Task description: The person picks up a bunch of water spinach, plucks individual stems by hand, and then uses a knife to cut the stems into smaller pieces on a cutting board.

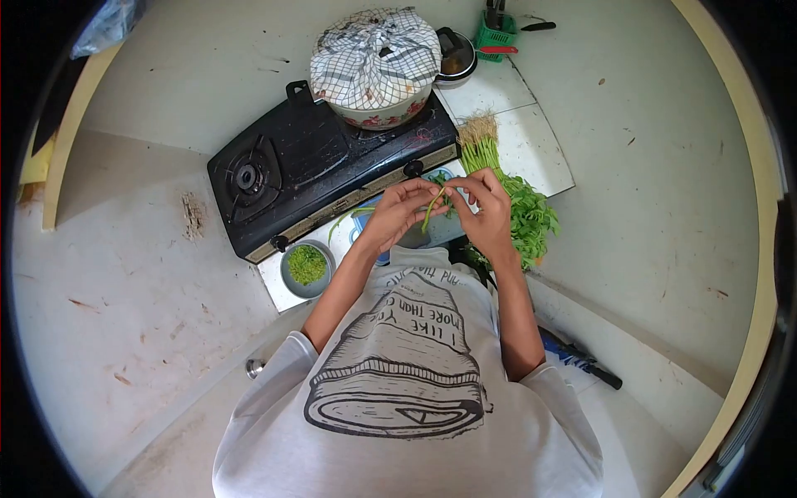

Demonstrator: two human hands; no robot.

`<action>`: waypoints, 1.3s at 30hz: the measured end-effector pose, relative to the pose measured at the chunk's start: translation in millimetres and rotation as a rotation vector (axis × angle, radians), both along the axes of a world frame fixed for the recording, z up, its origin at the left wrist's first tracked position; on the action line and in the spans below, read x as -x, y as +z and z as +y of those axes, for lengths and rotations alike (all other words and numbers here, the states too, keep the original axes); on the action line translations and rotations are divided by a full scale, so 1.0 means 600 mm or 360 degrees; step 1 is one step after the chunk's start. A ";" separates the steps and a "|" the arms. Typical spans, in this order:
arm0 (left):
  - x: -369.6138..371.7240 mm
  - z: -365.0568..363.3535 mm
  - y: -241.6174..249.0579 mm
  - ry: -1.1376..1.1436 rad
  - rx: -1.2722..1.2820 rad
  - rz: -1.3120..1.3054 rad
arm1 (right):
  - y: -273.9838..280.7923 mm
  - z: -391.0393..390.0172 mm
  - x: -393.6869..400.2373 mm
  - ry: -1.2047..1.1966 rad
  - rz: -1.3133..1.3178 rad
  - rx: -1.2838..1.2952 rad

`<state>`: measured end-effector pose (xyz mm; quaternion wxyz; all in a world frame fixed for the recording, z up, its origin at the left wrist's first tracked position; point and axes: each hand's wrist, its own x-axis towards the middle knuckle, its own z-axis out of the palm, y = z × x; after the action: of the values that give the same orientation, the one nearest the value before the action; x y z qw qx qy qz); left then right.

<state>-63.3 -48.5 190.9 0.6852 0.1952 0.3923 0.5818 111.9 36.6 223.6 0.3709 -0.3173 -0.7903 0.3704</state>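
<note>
My left hand (401, 214) and my right hand (484, 209) are close together over a blue-edged board or tray (432, 237). Between their pinched fingertips is a thin green stem (432, 209), bent, with its lower end hanging down. Dark green leaves show behind the fingers. Another long green stem (342, 217) curves out to the left of my left hand. A large bunch of leafy greens (531, 217) with roots at its top lies just right of my right hand. To the lower left, a grey bowl (286, 274) holds small chopped green pieces (306, 264).
Beyond my hands stands a black two-burner stove (307, 153). On its right side sits a flowered pot (383, 116) covered with a checked cloth (374, 50). A small lidded pan (455, 62) and a green basket (496, 37) with utensils are behind at the right.
</note>
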 end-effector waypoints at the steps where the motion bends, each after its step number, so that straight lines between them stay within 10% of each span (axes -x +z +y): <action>1: 0.002 0.003 0.000 -0.0026 0.0004 0.0037 | -0.001 0.000 0.000 -0.0017 0.0020 -0.0006; 39: -0.037 -0.006 0.000 0.0158 0.0032 0.0208 | -0.030 -0.045 -0.001 -0.0191 0.0251 0.0044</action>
<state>-41.2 -52.3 190.6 0.6303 0.2062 0.4512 0.5972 112.6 9.8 205.9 0.4492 -0.3389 -0.7330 0.3823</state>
